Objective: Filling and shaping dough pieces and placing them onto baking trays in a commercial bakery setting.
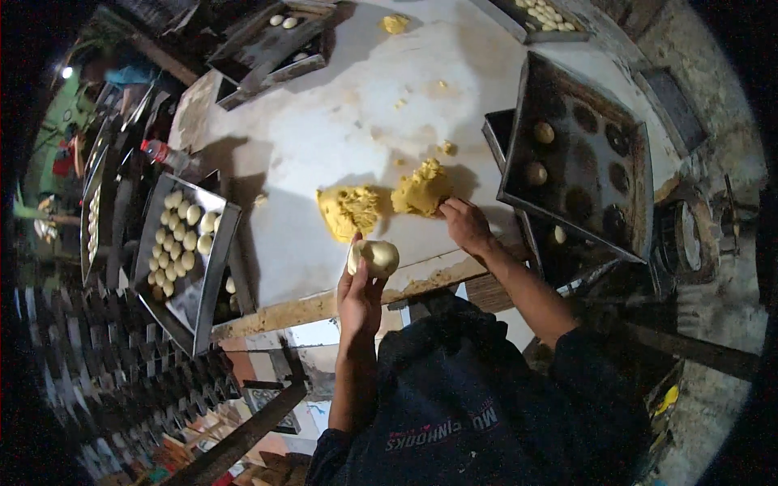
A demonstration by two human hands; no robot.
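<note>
My left hand (361,292) holds a smooth, pale dough ball (379,257) above the near edge of the table, with the thumb across its front. Out to the right, my right hand (468,227) has its fingers closed at the lower right edge of a crumbly yellow lump (420,190); the fingertips are partly hidden. Just left of that lump, and beyond the dough ball, lies a second yellow mass (334,212) with a rough, torn right side.
A metal tray (217,271) of small pale dough balls stands at the left, near a red-capped bottle (166,154). Stacked dark trays (519,121) stand at the right. Another tray (271,77) sits far left. Yellow crumbs (446,147) dot the white tabletop (340,105).
</note>
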